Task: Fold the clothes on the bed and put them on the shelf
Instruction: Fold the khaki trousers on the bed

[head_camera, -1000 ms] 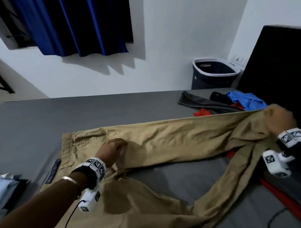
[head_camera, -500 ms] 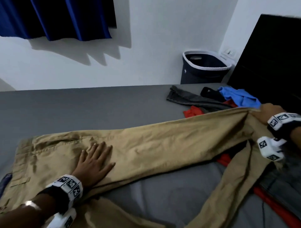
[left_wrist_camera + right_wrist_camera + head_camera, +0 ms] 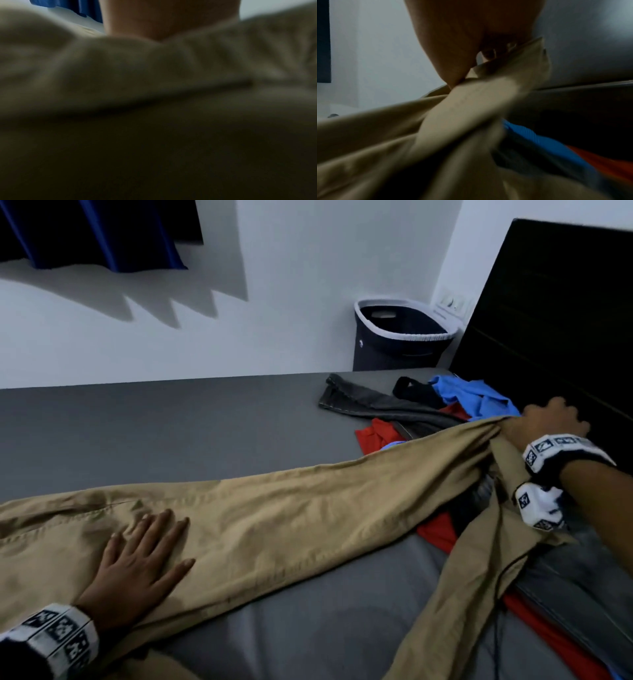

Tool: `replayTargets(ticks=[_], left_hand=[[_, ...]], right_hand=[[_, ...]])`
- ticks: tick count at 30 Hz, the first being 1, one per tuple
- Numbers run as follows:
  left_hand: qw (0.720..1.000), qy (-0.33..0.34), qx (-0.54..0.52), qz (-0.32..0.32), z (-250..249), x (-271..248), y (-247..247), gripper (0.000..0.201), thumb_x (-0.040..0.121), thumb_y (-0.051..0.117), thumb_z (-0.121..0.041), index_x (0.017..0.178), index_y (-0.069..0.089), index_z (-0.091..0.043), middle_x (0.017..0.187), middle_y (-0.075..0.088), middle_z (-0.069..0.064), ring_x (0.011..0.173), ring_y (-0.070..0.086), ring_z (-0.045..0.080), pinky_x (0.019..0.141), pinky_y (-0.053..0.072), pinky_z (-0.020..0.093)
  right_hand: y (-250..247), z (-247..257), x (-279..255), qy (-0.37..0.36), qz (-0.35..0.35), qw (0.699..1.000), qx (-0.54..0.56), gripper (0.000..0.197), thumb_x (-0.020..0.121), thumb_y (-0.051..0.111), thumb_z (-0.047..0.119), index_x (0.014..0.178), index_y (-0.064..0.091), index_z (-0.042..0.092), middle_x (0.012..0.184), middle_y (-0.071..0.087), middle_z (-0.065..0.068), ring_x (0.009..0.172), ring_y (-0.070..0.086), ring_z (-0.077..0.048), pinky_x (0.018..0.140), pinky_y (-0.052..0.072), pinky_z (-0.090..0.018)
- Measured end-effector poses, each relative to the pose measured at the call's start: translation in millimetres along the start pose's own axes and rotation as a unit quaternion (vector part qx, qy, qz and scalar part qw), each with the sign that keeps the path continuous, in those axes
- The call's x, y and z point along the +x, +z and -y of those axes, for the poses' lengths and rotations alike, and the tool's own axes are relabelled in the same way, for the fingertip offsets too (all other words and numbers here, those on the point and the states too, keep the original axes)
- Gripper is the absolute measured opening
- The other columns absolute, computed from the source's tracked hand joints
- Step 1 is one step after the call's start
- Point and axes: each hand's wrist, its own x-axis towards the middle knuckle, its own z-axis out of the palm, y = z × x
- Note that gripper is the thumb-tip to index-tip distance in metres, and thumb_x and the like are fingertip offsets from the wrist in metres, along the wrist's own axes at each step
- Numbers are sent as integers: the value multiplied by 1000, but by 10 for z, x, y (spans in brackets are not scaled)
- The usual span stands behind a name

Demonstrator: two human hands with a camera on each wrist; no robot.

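Note:
Tan trousers (image 3: 291, 515) lie stretched across the grey bed (image 3: 171, 422), waist at the left. My left hand (image 3: 144, 559) presses flat on the seat area with fingers spread. My right hand (image 3: 544, 422) grips both leg ends bunched together near the headboard, lifted a little off the bed; the second leg (image 3: 455, 587) hangs down toward the front edge. In the right wrist view my fingers (image 3: 488, 54) pinch the tan hem (image 3: 513, 70). The left wrist view is filled with blurred tan cloth (image 3: 154, 81).
A pile of unfolded clothes lies at the bed's right end: dark grey jeans (image 3: 370, 405), a blue shirt (image 3: 479, 398), red garments (image 3: 380, 436), and grey denim (image 3: 582, 587). A dark laundry basket (image 3: 400, 337) stands by the wall. The black headboard (image 3: 555, 309) is at right.
My left hand went from curled to flat on the trousers' seat. My right hand has pulled the leg ends taut toward the headboard. The view has shifted right.

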Motion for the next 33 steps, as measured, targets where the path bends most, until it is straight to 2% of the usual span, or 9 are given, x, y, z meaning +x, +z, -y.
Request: replayTargets(ticks=[7,11,16,20,22,25,27,29,33], left_hand=[[1000,-10,3,21,-57,26,-82,89,69,0,-85,150,-3,-48,162,-7,-16,149,-11,10,119,2,47],[997,8,4,74,39,215,-333,116,55,3,-100,147,36,-38,159,26,-3,146,25,25,114,25,50],[987,160,-8,-4,-676,342,-824,67,77,17,-86,118,54,-48,127,54,-17,114,56,10,95,45,33],[953,300,-8,44,-1600,321,-701,67,82,26,-74,142,32,-45,153,28,-13,139,33,12,112,30,31],[946,316,22,68,-1966,384,-530,78,80,23,-71,152,10,-42,163,3,-5,149,11,16,119,17,36],[947,298,62,107,-2281,530,-266,91,73,8,-87,150,-16,-43,161,-23,-5,150,-14,21,121,2,50],[947,289,84,111,-2330,583,-109,85,73,-2,-85,145,-25,-46,158,-31,-4,148,-21,25,117,-6,53],[948,285,98,103,-2307,594,-9,81,75,-5,-81,145,-27,-46,157,-33,-4,147,-25,26,115,-12,52],[947,288,101,104,-2303,588,12,83,72,-10,-82,144,-30,-46,156,-35,-5,146,-27,26,113,-14,51]], right_hand=[[377,-216,-79,62,189,960,199,96,64,43,77,119,60,1,127,56,-28,108,57,-42,82,43,-40],[306,-376,-197,39,151,957,243,57,65,66,49,84,66,-5,96,66,-28,89,62,-41,73,43,-37],[-108,-452,-88,44,93,949,296,31,95,59,24,116,66,1,121,63,-18,113,57,-36,91,43,-35],[-566,-433,59,33,175,932,315,38,67,71,35,96,66,10,89,60,-13,78,55,-30,55,49,-21],[-488,-616,337,23,175,915,362,60,41,74,33,99,61,27,95,65,-10,85,63,-28,73,59,-30],[-266,-873,544,40,104,896,429,62,51,85,26,107,63,40,112,67,-7,94,67,-18,88,57,-40],[-335,-783,254,89,12,896,435,52,67,81,15,117,66,23,111,68,-10,80,67,-9,70,56,-22],[-164,-841,145,120,-46,915,382,45,77,75,9,121,62,7,114,66,-21,94,66,-25,76,50,-28],[164,-942,9,155,114,932,307,83,76,81,29,143,39,3,141,48,-24,124,51,-39,98,43,-40]])
